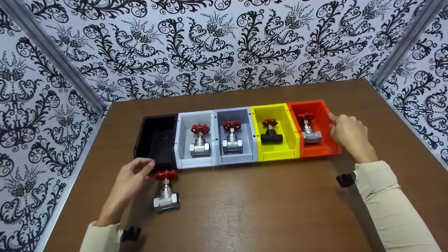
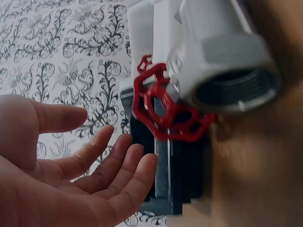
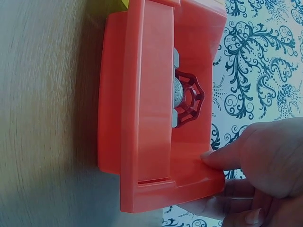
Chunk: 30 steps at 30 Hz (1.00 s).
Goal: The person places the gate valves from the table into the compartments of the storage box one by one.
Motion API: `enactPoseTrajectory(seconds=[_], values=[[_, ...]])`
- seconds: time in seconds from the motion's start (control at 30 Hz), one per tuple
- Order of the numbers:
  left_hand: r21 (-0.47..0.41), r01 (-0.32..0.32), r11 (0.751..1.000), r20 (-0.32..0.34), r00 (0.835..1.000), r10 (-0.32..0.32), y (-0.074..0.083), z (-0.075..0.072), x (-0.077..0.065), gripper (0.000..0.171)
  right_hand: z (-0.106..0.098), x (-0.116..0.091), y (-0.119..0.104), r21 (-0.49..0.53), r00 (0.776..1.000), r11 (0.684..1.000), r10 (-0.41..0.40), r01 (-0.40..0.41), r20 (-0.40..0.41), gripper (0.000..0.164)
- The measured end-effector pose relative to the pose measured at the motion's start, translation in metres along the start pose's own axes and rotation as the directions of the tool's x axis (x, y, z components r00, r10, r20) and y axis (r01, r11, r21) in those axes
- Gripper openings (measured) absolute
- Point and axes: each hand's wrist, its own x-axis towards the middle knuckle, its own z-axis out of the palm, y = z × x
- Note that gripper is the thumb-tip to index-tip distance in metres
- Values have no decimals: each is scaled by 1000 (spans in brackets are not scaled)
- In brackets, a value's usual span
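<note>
My left hand (image 1: pixel 130 180) hovers beside a steel gate valve (image 1: pixel 166 200) with a red handwheel, which lies on the table in front of the black bin (image 1: pixel 162 138). In the left wrist view its fingers (image 2: pixel 120 161) are loosely bent and hold nothing, apart from the handwheel (image 2: pixel 158 106). At the row's right end, my right hand (image 1: pixel 350 134) pinches the side wall of the orange bin (image 1: pixel 330 145). The right wrist view shows its thumb inside the wall and the other fingers outside. Inside that bin is a valve (image 3: pixel 189 97) with a dark red handwheel.
Between the black and orange bins stand a white bin (image 1: pixel 196 162), a grey bin (image 1: pixel 238 159) and a yellow bin (image 1: pixel 280 154), joined side by side. Each holds one red-wheeled valve; the yellow bin's valve (image 1: pixel 271 137) has a black body. Patterned panels (image 1: pixel 224 45) surround the wooden table (image 1: pixel 245 203).
</note>
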Motion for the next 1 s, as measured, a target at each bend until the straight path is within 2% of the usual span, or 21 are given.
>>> enactPoseTrajectory(seconds=[0.13,0.33,0.5,0.6,1.0], values=[[6,32,999,14,999,-33,-10,-7,-4,32,0,0,0,-1,1000,1000,-4,4,-3,49],[-53,108,993,101,990,-103,-24,-12,-11,38,1,0,-1,-10,999,1000,-12,12,-34,44],[-56,133,989,138,983,-124,-31,-12,-14,39,2,1,-1,-15,999,1000,-11,10,-41,42],[-40,139,989,157,979,-131,-34,-11,-15,39,3,1,0,-15,999,1000,-12,12,-43,41],[-139,190,972,244,958,-153,-39,4,-11,43,3,2,-1,-22,999,1000,-10,9,-47,31]])
